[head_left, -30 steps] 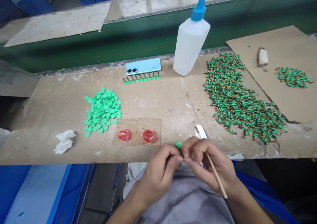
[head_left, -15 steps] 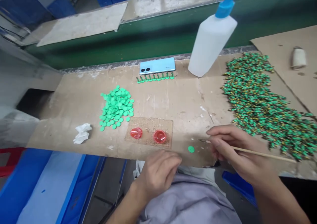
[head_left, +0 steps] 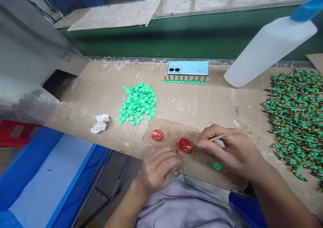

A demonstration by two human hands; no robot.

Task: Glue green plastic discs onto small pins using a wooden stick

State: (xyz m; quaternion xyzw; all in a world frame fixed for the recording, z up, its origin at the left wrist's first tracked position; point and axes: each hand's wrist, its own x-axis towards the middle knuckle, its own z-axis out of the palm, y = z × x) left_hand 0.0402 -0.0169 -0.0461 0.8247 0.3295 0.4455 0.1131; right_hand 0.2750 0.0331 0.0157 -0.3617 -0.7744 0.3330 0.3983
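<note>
On my feed the right hand (head_left: pixel 232 150) is closed around a thin wooden stick (head_left: pixel 227 134), pinched between thumb and fingers like a pen. The stick slants up and to the right behind the knuckles. Its lower tip reaches the edge of a red cap (head_left: pixel 184 145); I cannot tell whether it dips inside. That cap sits on a small brown mat (head_left: pixel 174 131) near the front edge of the bench (head_left: pixel 101 86), and a second red cap (head_left: pixel 156 135) lies on the same mat to its left, apart from it.

The left hand (head_left: pixel 158 169) rests at the front edge of the bench, just below the mat, with its fingers curled in. I cannot tell whether anything is held inside them. Its fingertips are close to the red cap but not clearly touching it.

A single green disc (head_left: pixel 217 166) lies flat on the bench under the right hand, just beside the palm. Farther back on the left is a pile of green discs (head_left: pixel 137 103), with a crumpled tissue (head_left: pixel 100 123) off to its left. At the back edge a pale blue phone (head_left: pixel 188 67) lies flat, with a row of small green pegs (head_left: pixel 184 80) standing along its near side. A white bottle (head_left: pixel 267 49) with a blue top stands to the right, and a big heap of green and yellow pieces (head_left: pixel 295 117) covers the right end of the bench.
</note>
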